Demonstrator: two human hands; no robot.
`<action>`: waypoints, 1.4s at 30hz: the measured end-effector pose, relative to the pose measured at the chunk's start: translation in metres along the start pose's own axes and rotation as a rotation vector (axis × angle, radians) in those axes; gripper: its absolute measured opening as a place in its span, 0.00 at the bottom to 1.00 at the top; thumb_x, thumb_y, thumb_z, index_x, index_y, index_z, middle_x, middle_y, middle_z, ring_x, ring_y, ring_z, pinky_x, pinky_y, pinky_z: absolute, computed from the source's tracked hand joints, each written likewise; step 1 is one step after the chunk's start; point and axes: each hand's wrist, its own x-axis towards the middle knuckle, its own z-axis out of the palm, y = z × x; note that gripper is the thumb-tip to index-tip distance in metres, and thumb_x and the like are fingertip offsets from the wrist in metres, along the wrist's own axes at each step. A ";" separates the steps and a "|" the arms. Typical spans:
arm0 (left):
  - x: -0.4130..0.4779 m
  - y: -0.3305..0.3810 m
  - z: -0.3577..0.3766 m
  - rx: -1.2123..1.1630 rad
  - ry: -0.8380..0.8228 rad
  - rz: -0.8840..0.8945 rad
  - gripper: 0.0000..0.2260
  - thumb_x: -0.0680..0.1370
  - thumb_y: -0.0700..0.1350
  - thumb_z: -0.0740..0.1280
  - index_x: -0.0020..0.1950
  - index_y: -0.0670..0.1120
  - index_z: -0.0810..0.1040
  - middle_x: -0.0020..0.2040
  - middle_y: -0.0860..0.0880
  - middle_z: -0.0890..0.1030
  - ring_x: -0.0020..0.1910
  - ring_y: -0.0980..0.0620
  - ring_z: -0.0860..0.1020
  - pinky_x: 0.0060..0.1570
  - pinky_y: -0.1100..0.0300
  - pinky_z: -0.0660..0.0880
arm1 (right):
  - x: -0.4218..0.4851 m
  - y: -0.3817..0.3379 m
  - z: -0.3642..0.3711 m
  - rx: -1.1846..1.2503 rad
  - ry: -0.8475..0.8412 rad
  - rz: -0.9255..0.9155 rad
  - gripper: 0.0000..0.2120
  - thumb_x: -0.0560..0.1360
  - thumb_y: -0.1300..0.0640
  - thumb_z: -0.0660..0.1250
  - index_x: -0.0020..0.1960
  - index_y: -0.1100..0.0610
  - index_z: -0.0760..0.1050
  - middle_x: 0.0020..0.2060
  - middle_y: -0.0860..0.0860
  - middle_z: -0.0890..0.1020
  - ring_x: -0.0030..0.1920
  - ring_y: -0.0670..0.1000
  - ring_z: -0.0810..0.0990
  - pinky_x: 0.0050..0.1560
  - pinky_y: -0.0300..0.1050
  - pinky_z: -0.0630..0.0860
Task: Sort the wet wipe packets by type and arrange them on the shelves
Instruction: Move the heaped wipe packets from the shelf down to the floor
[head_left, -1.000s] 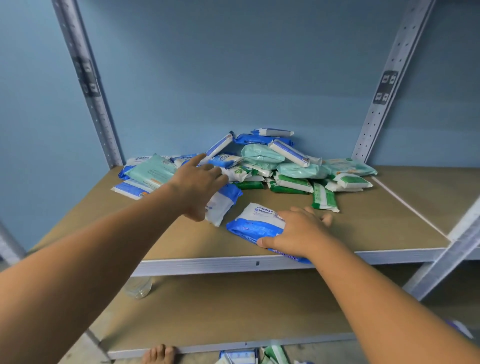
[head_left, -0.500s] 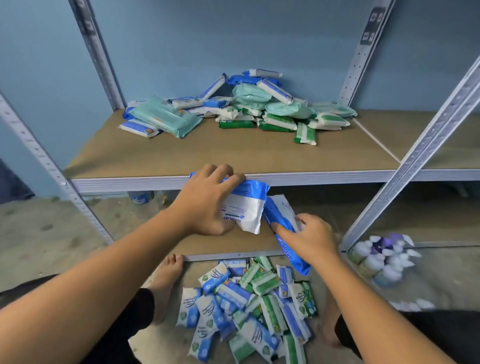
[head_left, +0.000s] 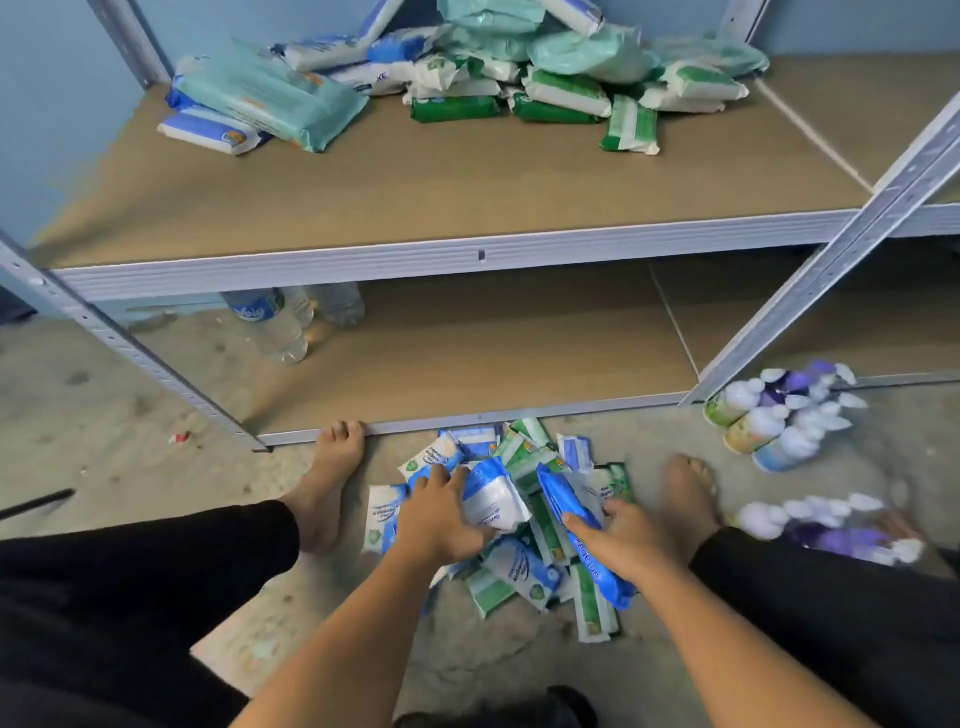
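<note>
while stooping over the floor heap (head_left: 519, 577) just off the front edge of the lower shelf (head_left: 493, 364), sorting by type, seemingly adding two packets. gripping a blue-and-white packet (head_left: 493, 499) in the left hand (head_left: 441, 519), palm down, fingers curled over it; clamping a darker blue packet (head_left: 563, 493) on edge in the right hand (head_left: 623, 540). touching the heap or just above it, cannot tell. next probably calling for releasing beside matching blues, then reaching up to the mixed pile (head_left: 519, 78) at the back edge of the upper shelf (head_left: 467, 197).

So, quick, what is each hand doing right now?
The left hand grips a blue-and-white packet.
The right hand grips a blue packet.
</note>
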 end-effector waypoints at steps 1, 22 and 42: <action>0.003 -0.003 0.011 0.018 -0.015 -0.011 0.43 0.69 0.70 0.66 0.79 0.53 0.59 0.70 0.48 0.66 0.69 0.42 0.67 0.64 0.47 0.71 | 0.002 0.000 0.004 -0.074 0.002 -0.001 0.36 0.63 0.22 0.62 0.56 0.49 0.78 0.48 0.48 0.84 0.48 0.52 0.83 0.50 0.46 0.80; 0.035 -0.031 0.069 0.091 -0.158 0.019 0.42 0.76 0.67 0.63 0.81 0.60 0.40 0.78 0.48 0.58 0.73 0.43 0.63 0.65 0.49 0.71 | 0.058 0.018 0.066 -0.339 -0.168 0.022 0.39 0.76 0.37 0.62 0.80 0.43 0.47 0.77 0.56 0.51 0.74 0.61 0.61 0.67 0.57 0.72; -0.015 -0.014 -0.252 -0.012 0.412 0.420 0.24 0.75 0.53 0.66 0.71 0.51 0.72 0.63 0.52 0.76 0.58 0.51 0.77 0.59 0.57 0.75 | -0.026 -0.232 -0.096 0.130 0.559 -0.865 0.16 0.73 0.54 0.67 0.59 0.55 0.79 0.54 0.51 0.76 0.53 0.56 0.78 0.51 0.49 0.77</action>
